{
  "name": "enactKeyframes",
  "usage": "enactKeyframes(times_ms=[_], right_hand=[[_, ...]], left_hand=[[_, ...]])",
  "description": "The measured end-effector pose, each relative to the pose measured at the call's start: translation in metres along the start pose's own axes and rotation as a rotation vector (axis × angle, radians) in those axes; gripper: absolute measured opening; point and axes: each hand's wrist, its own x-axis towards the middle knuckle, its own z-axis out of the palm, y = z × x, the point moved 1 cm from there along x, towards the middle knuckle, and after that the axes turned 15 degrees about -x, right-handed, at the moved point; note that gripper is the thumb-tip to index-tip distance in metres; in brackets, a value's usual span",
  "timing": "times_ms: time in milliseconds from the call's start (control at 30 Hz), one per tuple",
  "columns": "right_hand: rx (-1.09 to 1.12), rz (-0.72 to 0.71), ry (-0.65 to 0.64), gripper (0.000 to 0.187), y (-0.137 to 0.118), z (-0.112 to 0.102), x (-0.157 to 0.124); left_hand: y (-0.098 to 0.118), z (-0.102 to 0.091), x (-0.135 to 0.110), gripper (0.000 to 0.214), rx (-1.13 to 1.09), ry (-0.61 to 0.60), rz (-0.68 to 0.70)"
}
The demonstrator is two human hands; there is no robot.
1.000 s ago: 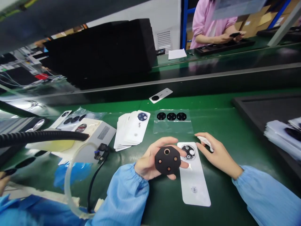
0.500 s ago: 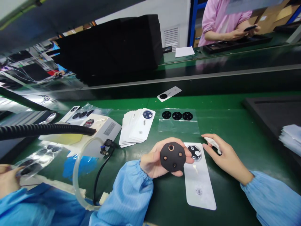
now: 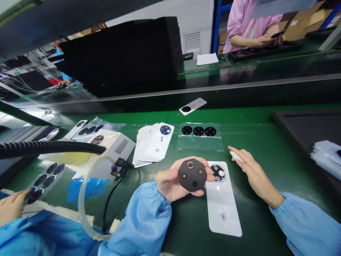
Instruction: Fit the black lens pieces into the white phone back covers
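Note:
My left hand (image 3: 170,177) holds a dark octagonal camera lens cover (image 3: 192,176) with several round holes, its flat matt face towards me. Beneath my left fingertips, partly covered, lies a white phone back-shaped sheet (image 3: 223,206) with a printed camera circle at its top. My right hand (image 3: 252,174) is to the right of that sheet, above the green table, a crumpled white cloth (image 3: 236,156) tucked between its fingers. Past my hands, a clear bag (image 3: 200,144) lies flat with three black lens covers in a row.
A stack of white printed sheets (image 3: 153,145) lies left of the bag, beside a white box (image 3: 117,145). A black hose (image 3: 53,148) and clear tube (image 3: 82,199) cross the left. A co-worker's hand (image 3: 12,206) touches black covers there. A dark tray (image 3: 295,121) stands right.
The lens cover has tilted slightly in my left hand. My right hand has turned, its fingers straighter and closer together. At the left, the co-worker's hand has lowered the clear sheet of covers.

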Motion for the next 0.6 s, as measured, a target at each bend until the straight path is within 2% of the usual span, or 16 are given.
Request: enactKeyframes(times_ms=[167, 300, 367, 500, 600], right_hand=[[0.069, 0.037, 0.095, 0.04, 0.003, -0.004, 0.003], [0.332, 0.12, 0.092, 0.04, -0.003, -0.007, 0.004], [0.433, 0.116, 0.116, 0.031, -0.014, -0.013, 0.002], [0.44, -0.074, 0.25, 0.01, -0.055, -0.03, -0.013], [0.379, -0.233, 0.341, 0.017, -0.09, -0.036, -0.03]], left_hand=[[-0.002, 0.001, 0.001, 0.049, 0.003, 0.005, 0.002], [-0.004, 0.001, 0.001, 0.048, -0.022, -0.003, 0.018], [-0.006, 0.001, 0.001, 0.049, -0.022, 0.005, 0.023], [-0.014, 0.0, 0.003, 0.047, 0.01, 0.049, 0.018], [-0.021, 0.001, 0.005, 0.044, 0.043, 0.088, 0.044]])
